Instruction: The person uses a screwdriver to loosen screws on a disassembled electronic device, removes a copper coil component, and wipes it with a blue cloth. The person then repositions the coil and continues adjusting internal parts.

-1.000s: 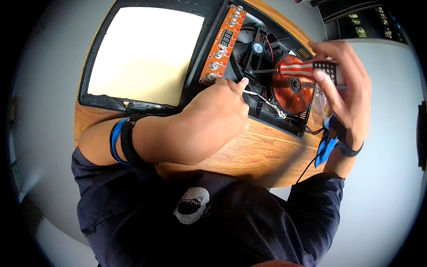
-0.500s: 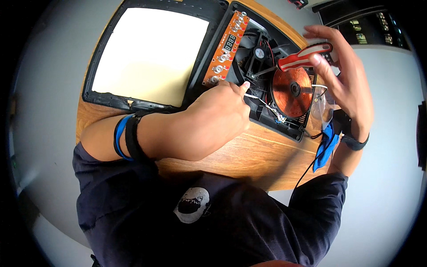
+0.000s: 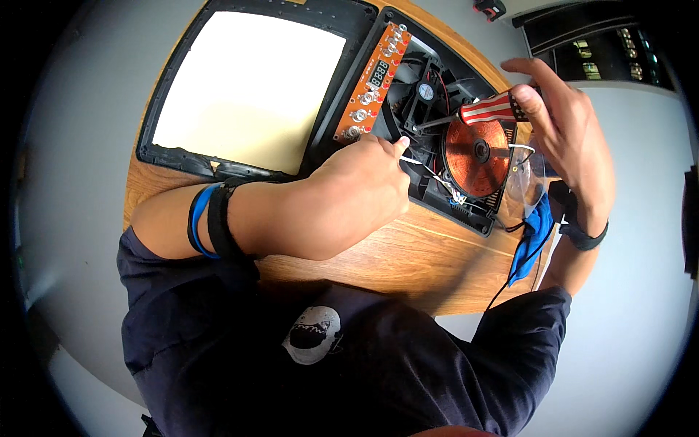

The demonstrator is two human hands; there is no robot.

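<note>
An opened black appliance housing (image 3: 477, 218) holds an orange circuit board (image 3: 368, 102) with display and buttons, a black fan (image 3: 426, 92) and a copper coil (image 3: 466, 164) with white wires. My right hand (image 3: 564, 138) grips a red-white-striped screwdriver (image 3: 482, 111) loosely between thumb and fingers, index finger raised; its shaft slants left to the fan frame's lower mount. My left hand (image 3: 360, 186) is curled at the board's lower end, thumb beside that mount; what its fingers hold, if anything, is hidden.
A black-framed panel with a pale inner face (image 3: 240, 87) lies left on the wooden table (image 3: 393, 269). A blue cloth (image 3: 531, 240), dark cables and a clear plastic piece (image 3: 526, 182) lie right of the housing. A dark shelf (image 3: 597, 54) stands beyond, at top right.
My right hand has shifted slightly right, and the screwdriver handle has turned in its fingers, showing different pattern faces. My left hand stays at about the same spot on the housing.
</note>
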